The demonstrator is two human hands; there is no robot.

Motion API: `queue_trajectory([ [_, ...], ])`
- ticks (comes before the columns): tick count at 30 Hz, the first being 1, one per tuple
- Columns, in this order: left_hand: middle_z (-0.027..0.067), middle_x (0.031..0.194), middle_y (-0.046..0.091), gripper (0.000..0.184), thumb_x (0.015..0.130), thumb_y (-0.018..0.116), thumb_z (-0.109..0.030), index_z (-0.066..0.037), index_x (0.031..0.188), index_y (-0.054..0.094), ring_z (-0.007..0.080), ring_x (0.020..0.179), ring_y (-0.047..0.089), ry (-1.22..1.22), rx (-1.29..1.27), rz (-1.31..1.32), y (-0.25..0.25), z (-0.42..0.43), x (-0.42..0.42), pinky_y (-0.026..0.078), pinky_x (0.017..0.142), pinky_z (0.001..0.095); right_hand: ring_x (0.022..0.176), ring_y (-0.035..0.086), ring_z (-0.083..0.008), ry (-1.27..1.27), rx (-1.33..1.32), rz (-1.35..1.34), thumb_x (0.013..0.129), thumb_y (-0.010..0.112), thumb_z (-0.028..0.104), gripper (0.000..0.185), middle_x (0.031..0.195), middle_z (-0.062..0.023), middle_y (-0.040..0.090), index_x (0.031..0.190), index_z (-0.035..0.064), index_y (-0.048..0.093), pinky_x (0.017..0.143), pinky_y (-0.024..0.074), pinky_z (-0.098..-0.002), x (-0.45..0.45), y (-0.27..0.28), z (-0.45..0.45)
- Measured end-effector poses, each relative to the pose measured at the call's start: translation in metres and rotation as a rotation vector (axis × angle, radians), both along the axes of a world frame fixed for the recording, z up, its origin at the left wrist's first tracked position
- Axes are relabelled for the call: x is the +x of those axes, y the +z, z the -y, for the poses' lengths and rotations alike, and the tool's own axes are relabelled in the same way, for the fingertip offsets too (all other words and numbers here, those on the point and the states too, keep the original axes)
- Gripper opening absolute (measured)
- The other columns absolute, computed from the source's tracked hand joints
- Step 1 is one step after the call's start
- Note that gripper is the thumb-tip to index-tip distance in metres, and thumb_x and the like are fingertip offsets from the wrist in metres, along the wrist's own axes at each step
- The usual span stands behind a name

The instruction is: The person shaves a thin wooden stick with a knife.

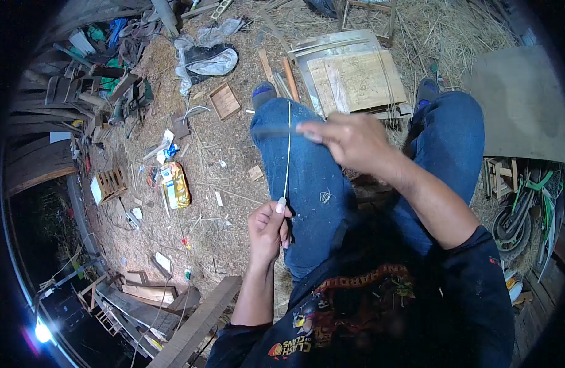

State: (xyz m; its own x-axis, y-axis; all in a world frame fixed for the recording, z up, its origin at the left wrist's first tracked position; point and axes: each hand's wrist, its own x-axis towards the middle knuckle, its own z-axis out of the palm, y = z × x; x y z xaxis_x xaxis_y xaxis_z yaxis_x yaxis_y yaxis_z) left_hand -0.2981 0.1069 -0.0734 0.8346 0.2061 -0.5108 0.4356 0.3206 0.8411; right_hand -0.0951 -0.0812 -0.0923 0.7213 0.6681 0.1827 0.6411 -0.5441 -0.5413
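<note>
In the head view, a thin, pale, straight strip [289, 150] extends over the left leg [316, 184]. The left hand [267, 232] pinches its near end, fingers closed. The right hand [359, 142] curls around a blurred, blade-like tool [273, 131] crossing the strip; contact I cannot tell. A shallow wooden box [224, 101] shows its bottom; the yellow packet's [175, 184] contents are hidden.

A blurred blade [273, 131] crosses a slender pale stick [288, 161].

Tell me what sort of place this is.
Likely a makeshift woodworking shed or yard, though I can't be certain: straw litters the ground, and boards and a wooden box lie about.
</note>
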Motion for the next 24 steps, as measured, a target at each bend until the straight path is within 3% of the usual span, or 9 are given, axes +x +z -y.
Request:
queue_trajectory([
  [5, -0.0009, 0.049, 0.047, 0.026, 0.104, 0.055, -0.018, 0.0, 0.087, 0.063, 0.0063, 0.036, 0.039, 0.028, 0.07, -0.051, 0.013, 0.0, 0.0, 0.032, 0.036, 0.023, 0.058, 0.064, -0.0211, -0.088, 0.04, -0.016, 0.097, 0.059, 0.032, 0.023, 0.07, -0.0024, 0.062, 0.114, 0.0329, 0.074, 0.049, 0.0503, -0.0361, 0.008, 0.002, 0.002],
  [7, -0.0015, 0.049, 0.047, 0.026, 0.103, 0.057, -0.02, -0.001, 0.087, 0.062, 0.006, 0.036, 0.038, 0.016, 0.141, -0.078, 0.015, 0.001, 0.001, 0.031, 0.035, 0.0231, 0.057, 0.064, -0.0232, 0.062, 0.059, 0.015, 0.095, 0.061, 0.03, 0.023, 0.07, -0.003, 0.062, 0.113, 0.0319, 0.075, 0.049, 0.0511, -0.0372, -0.015, 0.008, 0.006],
  [11, -0.0032, 0.05, 0.047, 0.025, 0.102, 0.06, -0.022, -0.003, 0.085, 0.063, 0.0046, 0.037, 0.038, -0.035, 0.339, -0.109, 0.02, 0.003, 0.002, 0.03, 0.035, 0.0223, 0.058, 0.065, -0.0245, 0.108, 0.073, 0.016, 0.092, 0.063, 0.026, 0.025, 0.07, -0.0034, 0.061, 0.113, 0.033, 0.075, 0.049, 0.0518, -0.039, -0.023, 0.006, 0.006],
  [18, -0.0053, 0.051, 0.047, 0.028, 0.103, 0.059, -0.021, -0.002, 0.084, 0.064, 0.0021, 0.039, 0.037, -0.034, 0.304, -0.12, 0.021, 0.005, 0.002, 0.025, 0.038, 0.0216, 0.056, 0.064, -0.0223, 0.12, 0.024, 0.105, 0.091, 0.062, 0.024, 0.029, 0.069, -0.0024, 0.061, 0.116, 0.0341, 0.074, 0.046, 0.0517, -0.0377, -0.014, -0.001, 0.009],
  [20, -0.0045, 0.051, 0.047, 0.028, 0.103, 0.059, -0.022, -0.001, 0.084, 0.064, 0.0026, 0.039, 0.038, -0.016, 0.241, -0.105, 0.018, 0.005, 0.0, 0.027, 0.038, 0.0219, 0.051, 0.058, -0.0209, -0.036, 0.118, 0.149, 0.087, 0.069, 0.023, 0.029, 0.063, -0.0012, 0.054, 0.113, 0.0339, 0.076, 0.043, 0.0449, -0.0367, 0.004, -0.005, 0.007],
  [24, -0.0038, 0.05, 0.047, 0.028, 0.103, 0.059, -0.021, -0.001, 0.084, 0.064, 0.0031, 0.038, 0.038, -0.011, 0.217, -0.098, 0.015, 0.004, 0.001, 0.028, 0.037, 0.0221, 0.053, 0.059, -0.0216, 0.072, 0.1, 0.088, 0.089, 0.068, 0.023, 0.026, 0.063, -0.0019, 0.055, 0.113, 0.0321, 0.076, 0.046, 0.0458, -0.0364, -0.013, 0.002, 0.002],
])
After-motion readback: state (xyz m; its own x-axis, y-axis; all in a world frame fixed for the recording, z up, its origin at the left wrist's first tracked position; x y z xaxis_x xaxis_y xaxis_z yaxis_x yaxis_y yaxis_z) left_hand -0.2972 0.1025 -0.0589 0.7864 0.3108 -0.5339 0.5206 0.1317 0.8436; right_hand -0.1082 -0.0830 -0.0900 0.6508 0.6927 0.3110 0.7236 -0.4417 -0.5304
